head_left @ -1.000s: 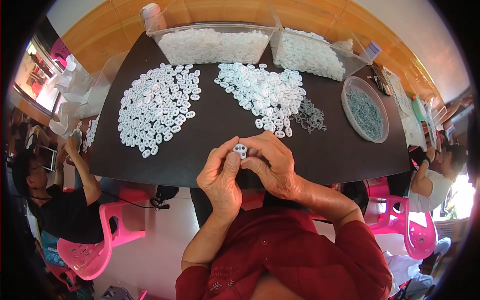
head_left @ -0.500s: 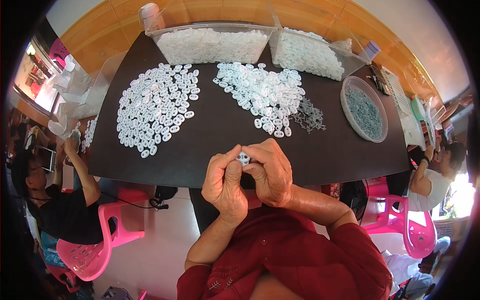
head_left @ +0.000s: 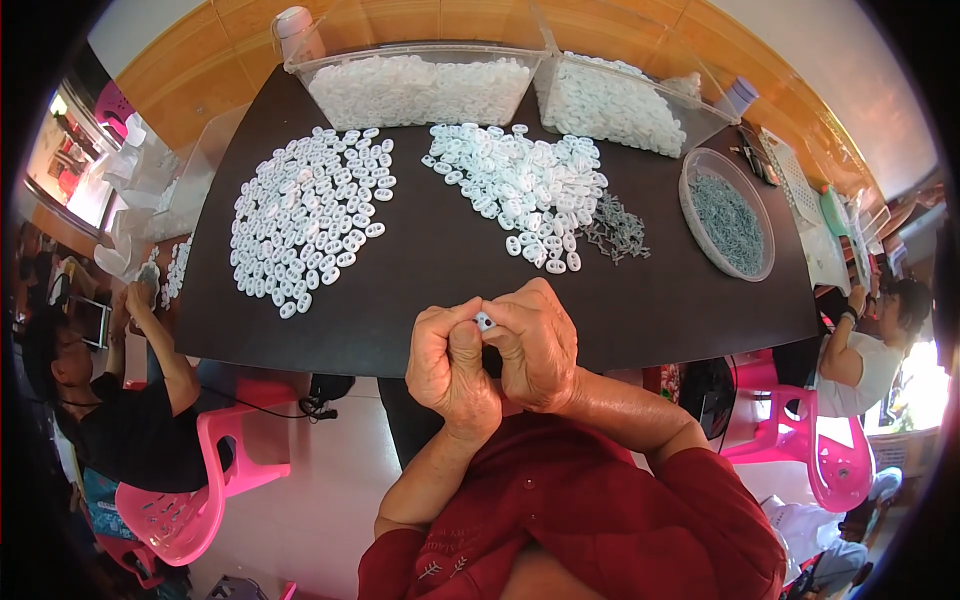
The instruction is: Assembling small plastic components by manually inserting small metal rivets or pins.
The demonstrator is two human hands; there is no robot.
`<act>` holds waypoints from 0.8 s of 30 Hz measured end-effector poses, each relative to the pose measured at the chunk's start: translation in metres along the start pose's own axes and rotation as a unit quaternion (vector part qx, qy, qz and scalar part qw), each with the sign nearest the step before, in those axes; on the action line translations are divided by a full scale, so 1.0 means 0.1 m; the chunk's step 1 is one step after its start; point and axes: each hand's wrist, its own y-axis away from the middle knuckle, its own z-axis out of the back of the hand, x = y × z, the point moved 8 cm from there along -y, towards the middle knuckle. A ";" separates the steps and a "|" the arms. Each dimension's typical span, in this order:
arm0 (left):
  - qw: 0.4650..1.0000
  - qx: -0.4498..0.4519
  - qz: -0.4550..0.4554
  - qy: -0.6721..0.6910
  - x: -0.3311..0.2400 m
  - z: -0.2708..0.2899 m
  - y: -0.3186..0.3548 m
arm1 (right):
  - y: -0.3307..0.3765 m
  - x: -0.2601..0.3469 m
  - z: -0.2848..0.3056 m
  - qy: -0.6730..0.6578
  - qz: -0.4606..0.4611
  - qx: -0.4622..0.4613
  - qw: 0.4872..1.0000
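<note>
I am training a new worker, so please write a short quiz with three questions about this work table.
1. True or false: both hands hold one small white piece between them.
2. Where is the round dish of grey metal parts? A) at the left edge of the table B) on the right side of the table C) on the floor
3. Fill in: the two clear bins at the far edge of the black table are filled with ____ pieces.

Key: 1 true, the left hand and right hand pinch it together. 2 B. 3 white.
</note>
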 end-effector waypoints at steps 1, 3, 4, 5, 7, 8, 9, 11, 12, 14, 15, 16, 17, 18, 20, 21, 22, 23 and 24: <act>1.000 0.000 -0.013 -0.008 0.00 0.00 0.00 | 0.00 0.00 0.00 0.000 0.000 0.000 1.000; 0.999 -0.012 -0.036 -0.026 -0.02 0.00 -0.03 | -0.03 0.02 0.02 -0.006 0.001 0.002 1.000; 0.997 -0.022 -0.060 -0.040 -0.06 -0.02 -0.05 | -0.05 0.02 0.04 0.000 0.003 0.000 1.000; 0.997 -0.018 -0.061 -0.033 -0.07 -0.03 -0.06 | -0.06 0.00 0.04 0.001 -0.009 0.002 1.000; 0.996 -0.005 -0.040 -0.076 -0.07 -0.04 -0.06 | -0.09 -0.03 0.09 0.017 -0.016 0.001 1.000; 0.995 0.019 -0.031 -0.097 -0.07 -0.06 -0.06 | -0.11 -0.08 0.09 -0.005 -0.032 0.014 0.999; 0.995 0.025 -0.034 -0.086 -0.11 -0.06 -0.08 | -0.11 -0.12 0.10 -0.026 -0.049 0.028 0.998; 0.990 0.089 0.057 -0.099 -0.01 -0.12 -0.08 | -0.09 -0.23 0.17 -0.018 -0.080 0.029 0.996; 0.989 0.088 0.091 -0.082 0.08 -0.13 -0.06 | -0.08 -0.35 0.20 -0.030 -0.138 0.061 0.988; 0.985 0.098 0.123 -0.067 0.12 -0.16 -0.09 | -0.06 -0.57 0.28 -0.051 -0.257 0.082 0.962; 0.980 0.107 0.157 -0.057 0.18 -0.18 -0.09 | -0.14 -0.64 0.39 -0.052 -0.267 0.070 0.960; 0.978 0.108 0.168 -0.064 0.26 -0.16 -0.11 | -0.23 -0.76 0.51 -0.019 -0.263 0.061 0.963; 0.977 0.106 0.169 -0.070 0.32 -0.11 -0.14 | -0.45 -0.79 0.69 0.071 -0.164 0.055 0.982; 0.971 0.136 0.139 -0.141 0.36 -0.07 -0.18 | -0.63 -0.92 0.83 0.111 -0.162 0.038 0.980; 0.953 0.170 0.093 -0.234 0.37 -0.03 -0.29 | -1.07 -1.14 1.11 0.220 -0.073 -0.015 0.973; 0.951 0.170 0.095 -0.241 0.39 -0.02 -0.34 | -1.28 -1.32 1.26 0.217 -0.058 -0.043 0.974; 0.948 0.182 0.054 -0.256 0.36 -0.07 -0.40 | -1.48 -1.55 1.38 0.300 -0.052 -0.005 0.953; 0.943 0.194 0.012 -0.269 0.34 -0.14 -0.44 | -1.60 -1.75 1.47 0.382 -0.045 0.033 0.923; 0.941 0.202 -0.002 -0.272 0.40 -0.20 -0.49 | -1.62 -1.85 1.51 0.383 -0.047 0.034 0.922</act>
